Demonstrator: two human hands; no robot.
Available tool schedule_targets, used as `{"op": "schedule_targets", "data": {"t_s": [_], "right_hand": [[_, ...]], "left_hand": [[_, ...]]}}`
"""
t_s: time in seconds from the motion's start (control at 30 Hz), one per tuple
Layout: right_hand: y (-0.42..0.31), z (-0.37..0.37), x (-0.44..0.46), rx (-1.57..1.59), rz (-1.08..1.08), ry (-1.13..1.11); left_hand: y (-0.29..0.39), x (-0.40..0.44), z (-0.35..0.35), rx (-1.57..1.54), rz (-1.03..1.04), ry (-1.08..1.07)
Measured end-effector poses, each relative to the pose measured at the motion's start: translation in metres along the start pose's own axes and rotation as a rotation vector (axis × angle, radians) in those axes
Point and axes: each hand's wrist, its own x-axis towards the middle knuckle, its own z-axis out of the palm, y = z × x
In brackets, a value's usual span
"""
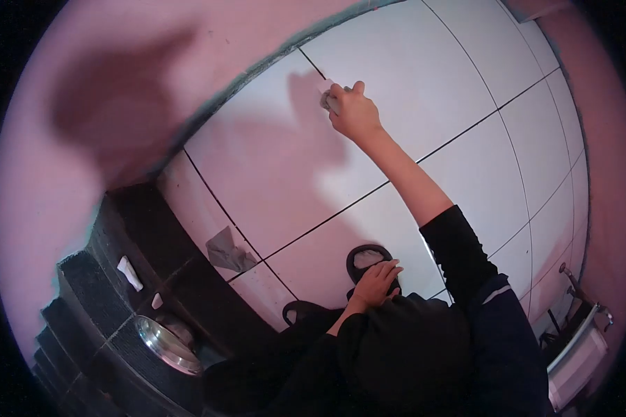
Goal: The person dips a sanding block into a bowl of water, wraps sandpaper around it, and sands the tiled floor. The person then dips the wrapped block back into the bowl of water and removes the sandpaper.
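Note:
My right hand (355, 115) is stretched out over the white tiled floor, close to a dark joint line between tiles. Its fingers are closed around a small crumpled grey-and-white piece (329, 99), cloth or paper; I cannot tell which. My left hand (375, 283) rests by my knee, fingers extended and nothing in it, just above a black sandal (368, 256). On the tiles to the left lies a creased grey sheet (228, 250), which neither hand touches.
Black tiled steps (83, 285) rise at the left, bearing a white tube-like object (129, 274), a small white piece (156, 300) and a shiny metal dish (168, 345). A pink wall (243, 42) borders the floor. Metal-framed furniture (579, 354) stands at right.

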Motion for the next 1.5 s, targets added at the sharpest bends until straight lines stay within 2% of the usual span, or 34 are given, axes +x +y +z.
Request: {"op": "schedule_targets", "data": {"t_s": [0.1, 0.23, 0.27, 0.33, 0.37, 0.5, 0.6, 0.67, 0.83, 0.93, 0.97, 1.17, 1.27, 1.33, 1.4, 1.5], "right_hand": [[0.006, -0.026, -0.052, 0.029, 0.071, -0.085], [0.046, -0.030, -0.153, 0.066, 0.030, -0.070], [0.044, -0.028, -0.148, 0.068, 0.024, -0.081], [0.036, -0.022, -0.131, 0.089, -0.077, 0.042], [0.036, -0.011, -0.114, 0.079, -0.009, 0.026], [0.004, -0.012, -0.035, 0.043, 0.017, 0.040], [-0.003, -0.012, -0.013, 0.028, 0.021, 0.002], [0.013, -0.007, -0.043, 0.052, 0.018, 0.015], [0.040, -0.025, -0.154, 0.050, 0.023, -0.001], [0.036, -0.021, -0.144, 0.076, 0.033, 0.010], [0.038, -0.013, -0.128, 0.092, -0.024, 0.048], [-0.005, 0.001, 0.002, 0.073, 0.009, 0.049], [0.001, 0.013, 0.016, 0.030, -0.037, 0.065], [0.005, -0.014, -0.028, 0.043, 0.060, -0.048], [0.028, -0.017, -0.089, 0.045, 0.013, -0.006], [0.032, -0.037, -0.143, 0.013, 0.049, -0.091]], "left_hand": [[0.000, -0.001, 0.001, 0.018, 0.004, 0.052], [-0.004, -0.002, 0.000, 0.012, 0.029, 0.057], [-0.003, -0.002, 0.000, 0.021, 0.040, 0.040], [-0.003, -0.004, 0.001, 0.005, 0.037, 0.050], [-0.004, -0.002, 0.000, 0.002, 0.053, 0.069], [-0.006, -0.004, 0.007, 0.036, 0.057, 0.073], [-0.001, -0.003, 0.001, 0.017, 0.031, 0.068], [0.003, -0.003, -0.004, -0.014, -0.024, 0.001], [-0.005, -0.006, 0.006, 0.002, 0.013, 0.072], [-0.006, -0.004, 0.004, 0.006, 0.018, 0.060], [-0.004, -0.004, 0.003, 0.012, 0.024, 0.053], [-0.008, -0.004, 0.009, 0.014, 0.045, 0.085], [-0.001, 0.000, -0.003, 0.002, 0.041, 0.083], [-0.008, -0.004, 0.007, 0.037, 0.059, 0.098], [-0.010, -0.005, 0.013, 0.058, 0.062, 0.120], [-0.011, -0.004, 0.010, 0.074, 0.056, 0.107]]}}
